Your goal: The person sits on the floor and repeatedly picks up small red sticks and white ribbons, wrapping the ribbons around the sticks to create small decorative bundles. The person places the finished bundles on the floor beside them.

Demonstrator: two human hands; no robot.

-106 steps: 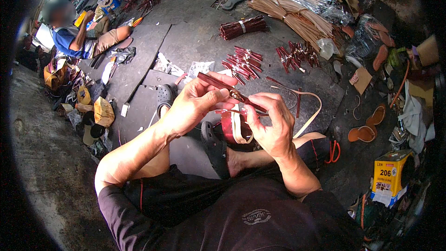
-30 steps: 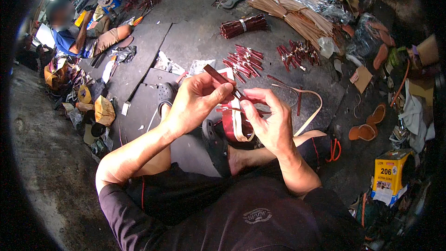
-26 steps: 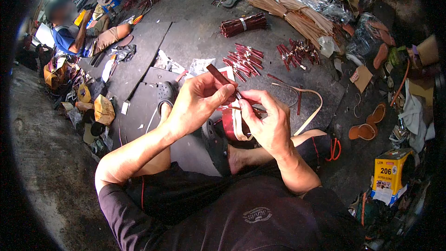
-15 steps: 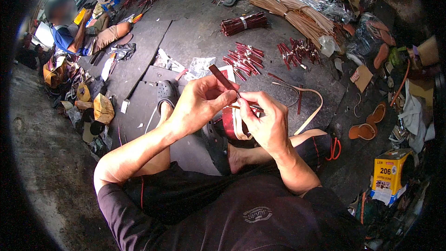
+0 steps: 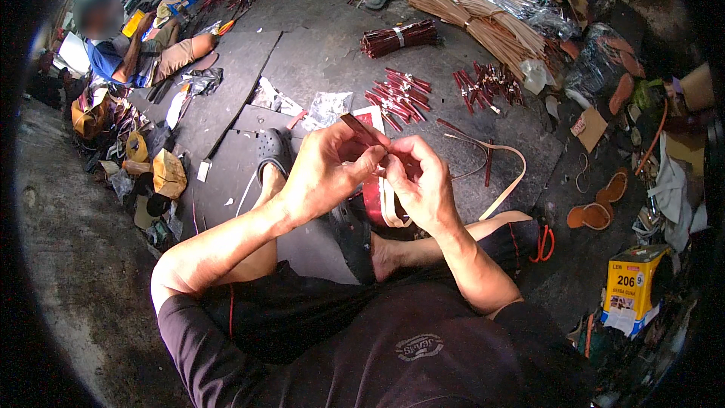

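A short dark red-brown strip (image 5: 360, 128), leather-like, slants up out of my hands. My left hand (image 5: 325, 170) pinches it between thumb and fingers. Against its lower end my right hand (image 5: 421, 185) is closed too, thumb and fingertips touching my left fingertips. What lies right between the fingertips is partly hidden. Just beneath the hands a red object (image 5: 372, 204) shows in part, with pale beige straps (image 5: 390, 208) looped over it.
Beyond my hands lie small dark red strip pieces (image 5: 398, 94), another such pile (image 5: 487, 89) and a tied bundle (image 5: 399, 38). Brown strips (image 5: 479, 19) lie farther back. Red-handled scissors (image 5: 542, 244) and a yellow can (image 5: 633, 287) sit right. Another person (image 5: 124, 60) sits far left.
My right hand has moved slightly up and left, closer against my left hand. The strip's upper end has dipped a little; my left hand stays nearly in place.
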